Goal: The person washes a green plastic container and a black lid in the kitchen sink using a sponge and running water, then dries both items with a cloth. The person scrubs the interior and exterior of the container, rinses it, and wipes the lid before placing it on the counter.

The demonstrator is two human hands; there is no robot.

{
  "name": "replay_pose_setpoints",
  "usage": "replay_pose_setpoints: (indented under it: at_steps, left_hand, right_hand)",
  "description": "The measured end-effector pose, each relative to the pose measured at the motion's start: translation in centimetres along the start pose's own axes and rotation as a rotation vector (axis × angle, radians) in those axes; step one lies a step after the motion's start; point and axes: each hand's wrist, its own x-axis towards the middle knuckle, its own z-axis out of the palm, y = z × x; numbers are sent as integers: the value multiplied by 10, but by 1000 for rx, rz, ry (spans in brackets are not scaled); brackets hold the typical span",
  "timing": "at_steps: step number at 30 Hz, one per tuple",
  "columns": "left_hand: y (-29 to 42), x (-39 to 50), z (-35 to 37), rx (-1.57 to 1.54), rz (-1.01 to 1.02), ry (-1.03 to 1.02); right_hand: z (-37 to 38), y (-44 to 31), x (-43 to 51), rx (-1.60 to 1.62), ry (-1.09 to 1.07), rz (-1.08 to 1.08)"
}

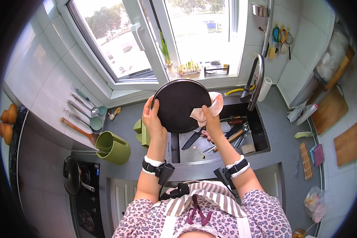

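Note:
I hold a round black shallow pan (181, 104) above the left side of the sink, its dark flat face towards me. On its left rim is my left hand (154, 119), thumb on the near face and fingers behind. My right hand (211, 122) presses a pale pink cloth (215, 104) against the pan's right edge, thumb in front. The pan hides part of the black sink (261, 134). Inside the sink lie a black-bladed knife (192, 139), a wooden-handled tool (236, 135), a sponge-like block (248, 148) and several metal utensils.
The faucet (257, 80) arches over the sink's right back corner. A green ribbed container (114, 148) stands left, near a lidded pan (72, 175) on the gas stove (90, 205). Ladles and a spatula (77, 127) hang on the left wall. Potted bulbs (189, 68) line the windowsill.

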Motion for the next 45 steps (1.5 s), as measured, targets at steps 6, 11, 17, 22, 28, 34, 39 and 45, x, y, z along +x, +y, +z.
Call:
replay_pose_setpoints:
  at_steps: [6,11,17,22,28,34,39,45]
  left_hand:
    - [-25,-1,-10,-140,-63,126]
    - [-26,-6,-7,-184,-39,55]
    - [-67,5,-28,20,-252,-84]
    - [-52,-4,-39,-271,-761,-192]
    - [-20,-2,-31,-424,-717,-302]
    - [-35,1,-67,-231,-477,-226]
    - [-41,-17,-63,-62,-407,-211]
    - [-57,-29,-52,-161,-379,-228]
  right_hand:
    - [13,3,1,152,-135,228]
    - [12,2,-19,-8,-138,364]
    - [-19,7,10,55,-194,280]
    - [-38,-9,21,-922,3,-613]
    - [-31,-26,4,-1329,-280,-1024]
    - [-32,-50,-4,-1167,-695,-852]
    - [-32,-43,14,-798,59,-251]
    - [34,7,-13,-1260,-393,-772]
